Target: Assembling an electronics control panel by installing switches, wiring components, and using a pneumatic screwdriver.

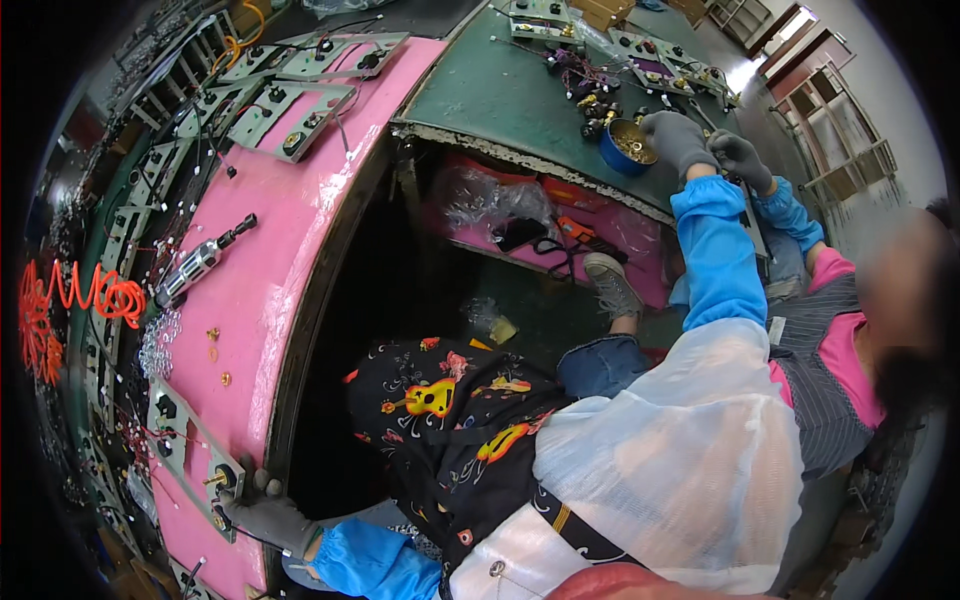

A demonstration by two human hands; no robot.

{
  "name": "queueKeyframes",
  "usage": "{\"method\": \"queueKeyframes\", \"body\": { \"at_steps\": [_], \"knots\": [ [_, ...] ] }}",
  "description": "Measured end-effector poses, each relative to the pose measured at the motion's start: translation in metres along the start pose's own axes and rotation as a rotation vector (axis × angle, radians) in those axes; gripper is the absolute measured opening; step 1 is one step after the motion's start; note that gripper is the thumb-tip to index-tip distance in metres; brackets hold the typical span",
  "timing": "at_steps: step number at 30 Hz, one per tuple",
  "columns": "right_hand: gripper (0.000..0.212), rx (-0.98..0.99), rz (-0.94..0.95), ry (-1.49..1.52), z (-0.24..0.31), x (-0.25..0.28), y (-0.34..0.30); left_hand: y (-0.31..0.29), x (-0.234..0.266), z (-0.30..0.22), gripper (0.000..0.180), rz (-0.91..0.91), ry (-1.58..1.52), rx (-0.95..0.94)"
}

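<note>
My left hand, in a grey glove, is closed on the near end of a grey metal panel on the pink tabletop. Black round fittings and a brass threaded stem stand on this panel, the stem just beside my fingers. Far to the right, my gloved right hand reaches to the rim of a blue round bowl holding small brass parts. Its fingers look curled, their tips mostly hidden. A co-worker's gloved hand is close beside it, over another panel.
A silver power screwdriver lies near an orange coiled hose. Loose screws and brass nuts are scattered nearby. More wired panels line the pink top. The green table has a worn edge. A co-worker sits close at right.
</note>
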State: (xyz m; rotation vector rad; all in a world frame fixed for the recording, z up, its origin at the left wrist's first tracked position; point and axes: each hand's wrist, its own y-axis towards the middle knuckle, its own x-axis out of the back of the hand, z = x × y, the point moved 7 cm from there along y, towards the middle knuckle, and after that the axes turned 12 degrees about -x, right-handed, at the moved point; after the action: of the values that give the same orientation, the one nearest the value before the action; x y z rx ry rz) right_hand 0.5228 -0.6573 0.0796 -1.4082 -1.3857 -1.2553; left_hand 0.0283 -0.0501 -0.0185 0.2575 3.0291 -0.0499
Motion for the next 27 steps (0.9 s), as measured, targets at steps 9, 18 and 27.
{"method": "queueKeyframes", "body": {
  "at_steps": [9, 18, 27],
  "knots": [
    [0.025, 0.067, 0.109, -0.157, 0.018, -0.024, 0.013, 0.004, 0.006, 0.005, 0.044, 0.013, -0.006, 0.037],
    [0.025, 0.103, 0.169, 0.236, -0.001, -0.019, 0.012, -0.004, -0.002, -0.004, 0.048, -0.018, -0.037, -0.035],
    [0.018, 0.714, 0.011, 0.759, 0.196, 0.111, -0.114, 0.001, 0.007, -0.004, 0.036, -0.050, -0.069, -0.033]
  ]
}}
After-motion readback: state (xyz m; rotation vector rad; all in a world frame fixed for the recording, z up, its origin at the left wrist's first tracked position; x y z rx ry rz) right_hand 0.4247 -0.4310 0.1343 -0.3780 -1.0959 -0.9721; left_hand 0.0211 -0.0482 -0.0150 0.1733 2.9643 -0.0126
